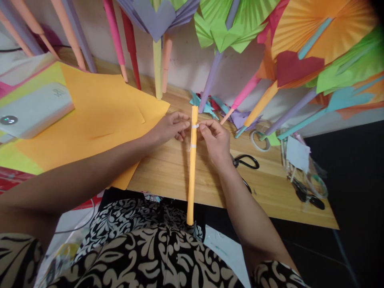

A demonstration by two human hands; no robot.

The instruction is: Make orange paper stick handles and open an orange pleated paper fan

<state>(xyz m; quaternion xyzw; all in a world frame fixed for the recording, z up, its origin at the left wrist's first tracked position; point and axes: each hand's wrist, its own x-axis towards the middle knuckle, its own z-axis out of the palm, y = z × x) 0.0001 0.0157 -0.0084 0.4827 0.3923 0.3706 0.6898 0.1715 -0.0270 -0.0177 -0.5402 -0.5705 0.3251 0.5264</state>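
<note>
Wooden tabletop stretches before a person in patterned clothes, and from where I stand a yellow-orange paper tube runs out over its near edge. Further up the tube, the right hand pinches a small white tape strip between thumb and forefinger, against the paper. On the other side, the left hand is loosely open, fingers half curled just beside the tube; I can't tell whether they touch it. Black-handled scissors lie partly hidden behind the right wrist, and orange sheets spread to the left. Beyond are paper scraps, then pleated fans by the wall.
</note>
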